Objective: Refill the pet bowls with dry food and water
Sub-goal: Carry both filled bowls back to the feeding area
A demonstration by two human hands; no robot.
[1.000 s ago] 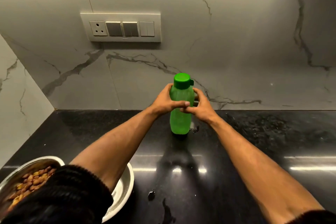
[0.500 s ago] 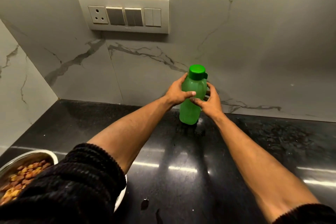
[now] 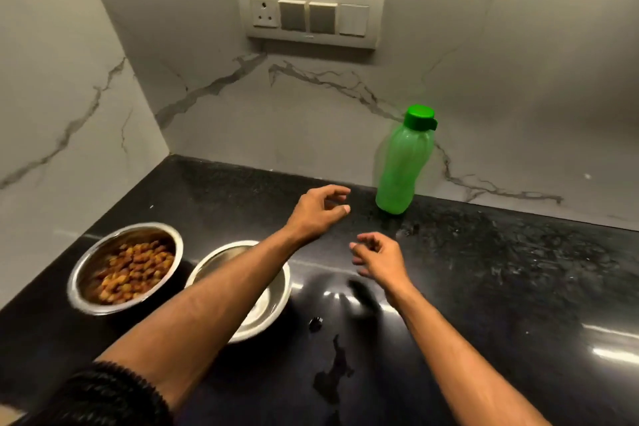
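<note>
I am reading no labels. The capped green bottle (image 3: 403, 162) is standing by the wall; one bowl (image 3: 126, 268) is holding kibble (image 3: 133, 271), the other bowl (image 3: 276, 290) is sitting beside it. My left hand (image 3: 316, 213) and right hand (image 3: 378, 258) are hovering over the tabletop (image 3: 501, 287), fingers loosely spread, gripping nothing.

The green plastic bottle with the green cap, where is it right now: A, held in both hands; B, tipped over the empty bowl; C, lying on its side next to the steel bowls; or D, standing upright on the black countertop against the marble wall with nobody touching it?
D: the green plastic bottle stands capped on the black countertop, both hands clear of it.
</note>
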